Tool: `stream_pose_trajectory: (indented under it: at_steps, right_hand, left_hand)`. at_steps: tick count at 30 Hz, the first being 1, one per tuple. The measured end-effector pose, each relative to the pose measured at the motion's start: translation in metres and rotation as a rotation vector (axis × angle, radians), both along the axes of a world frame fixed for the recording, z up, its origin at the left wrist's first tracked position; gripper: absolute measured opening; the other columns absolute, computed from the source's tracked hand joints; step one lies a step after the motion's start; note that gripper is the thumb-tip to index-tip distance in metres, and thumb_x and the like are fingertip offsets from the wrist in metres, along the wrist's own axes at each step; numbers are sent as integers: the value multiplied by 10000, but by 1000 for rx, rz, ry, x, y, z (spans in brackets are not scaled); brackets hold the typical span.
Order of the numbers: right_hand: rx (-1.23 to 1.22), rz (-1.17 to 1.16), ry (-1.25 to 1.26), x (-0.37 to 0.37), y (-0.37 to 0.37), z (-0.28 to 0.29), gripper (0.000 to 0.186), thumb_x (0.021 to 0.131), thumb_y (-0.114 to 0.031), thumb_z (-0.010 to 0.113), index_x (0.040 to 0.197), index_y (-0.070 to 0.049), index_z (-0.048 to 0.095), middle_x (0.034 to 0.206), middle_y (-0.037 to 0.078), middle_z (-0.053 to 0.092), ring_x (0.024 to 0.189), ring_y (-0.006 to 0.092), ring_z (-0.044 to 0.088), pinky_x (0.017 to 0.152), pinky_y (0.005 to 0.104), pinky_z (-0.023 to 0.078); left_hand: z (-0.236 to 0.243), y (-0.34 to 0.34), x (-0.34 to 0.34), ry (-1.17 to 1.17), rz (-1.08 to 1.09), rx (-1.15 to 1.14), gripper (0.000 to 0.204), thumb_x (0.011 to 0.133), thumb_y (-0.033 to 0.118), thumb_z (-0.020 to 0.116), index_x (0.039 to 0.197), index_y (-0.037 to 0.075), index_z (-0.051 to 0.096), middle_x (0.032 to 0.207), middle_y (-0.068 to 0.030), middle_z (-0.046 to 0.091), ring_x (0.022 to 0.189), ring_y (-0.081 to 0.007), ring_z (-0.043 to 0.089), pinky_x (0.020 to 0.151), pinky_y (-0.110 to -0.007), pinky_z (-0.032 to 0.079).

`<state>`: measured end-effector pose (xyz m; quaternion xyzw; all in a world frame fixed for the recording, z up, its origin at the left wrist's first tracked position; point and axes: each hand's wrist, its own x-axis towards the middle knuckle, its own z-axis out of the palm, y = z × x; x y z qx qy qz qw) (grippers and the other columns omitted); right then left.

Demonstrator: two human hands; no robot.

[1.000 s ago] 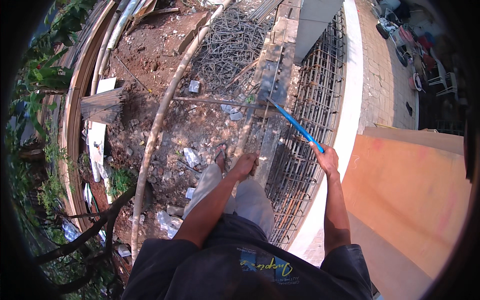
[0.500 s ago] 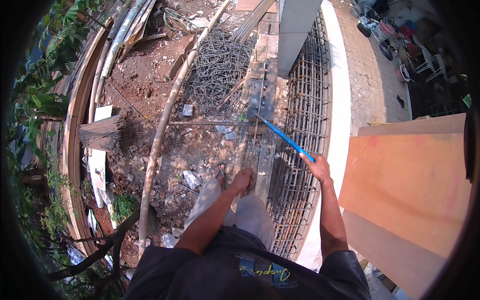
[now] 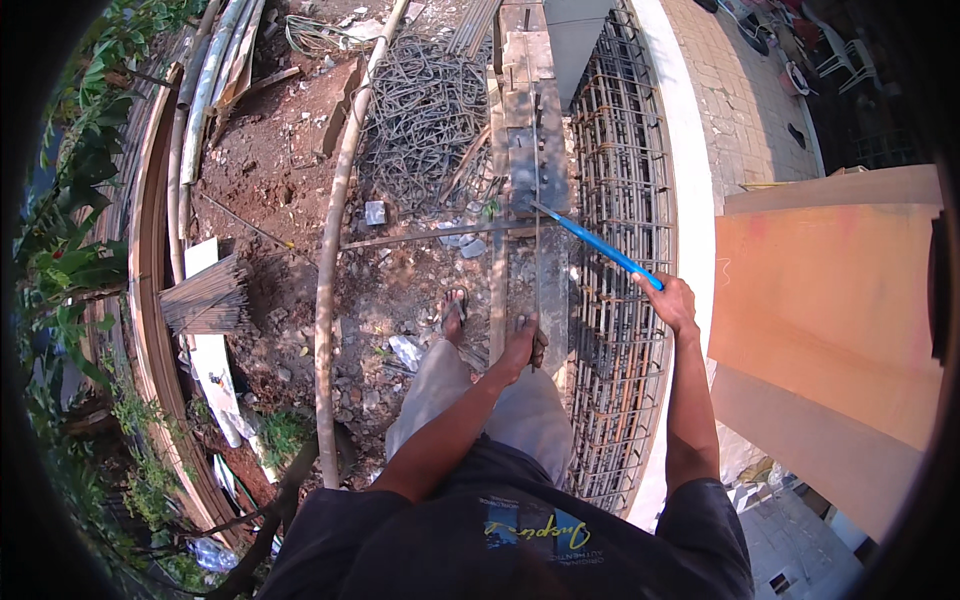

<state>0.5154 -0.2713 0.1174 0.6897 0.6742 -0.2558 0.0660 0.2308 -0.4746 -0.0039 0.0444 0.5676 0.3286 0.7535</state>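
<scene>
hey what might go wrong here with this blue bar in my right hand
The blue bar could slip, knocking your right hand against the nearby rebar cage. Your left hand, at the thin rod, might get pinched if the rod shifts. Your sandalled foot stands among rubble and could get scraped.

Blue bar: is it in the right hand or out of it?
In: the right hand grips the blue bar by its near end, and the rest slants forward and left from there.
</scene>
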Motion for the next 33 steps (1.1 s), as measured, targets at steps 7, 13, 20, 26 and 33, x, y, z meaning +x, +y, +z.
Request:
stream_pose_trajectory:
  at_steps: [7, 13, 20, 26, 33]
  right_hand:
    - [45, -139, -86, -33, -28, 15, 739, 920, -791, 680, 843, -62, 772, 674, 166, 676, 701, 383, 695, 691, 524, 524]
    - [25, -578, -82, -116, -154, -42, 627, 982, -674, 691, 889, -62, 790, 679, 199, 687, 710, 438, 706, 698, 533, 527]
    - [-34, -686, 142, -165, -171, -28, 639, 1009, -683, 643, 979, -66, 808, 802, 234, 726, 799, 434, 723, 748, 526, 531]
    - [-74, -590, 146, -156, -177, -39, 672, 1015, -687, 639, 871, -38, 740, 751, 207, 691, 741, 393, 697, 720, 503, 526]
    - [-727, -586, 941, -103, -147, -41, 529, 1117, -504, 618, 858, -44, 583, 566, 23, 518, 405, 112, 491, 402, 291, 396]
  left_hand:
    - [1, 5, -47, -103, -240, -22, 766, 1072, 806, 387, 842, 101, 579, 675, 8, 454, 591, -145, 477, 589, -337, 443]
    - [-11, 30, -186, 299, -683, 220, 839, 1108, 736, 402, 769, 9, 649, 659, -102, 572, 666, -246, 587, 684, -435, 503]
    - [28, 57, -233, 607, -808, 296, 882, 1128, 691, 384, 777, -51, 707, 754, -265, 699, 951, -390, 728, 983, -490, 525]
    - [48, 52, -207, 750, -681, 102, 831, 1036, 749, 538, 952, -37, 794, 876, -254, 758, 892, -368, 761, 905, -475, 563]
    - [36, 24, -169, 999, -186, 108, 471, 1011, 442, 791, 927, -13, 701, 706, -27, 651, 633, -134, 573, 589, -345, 457]
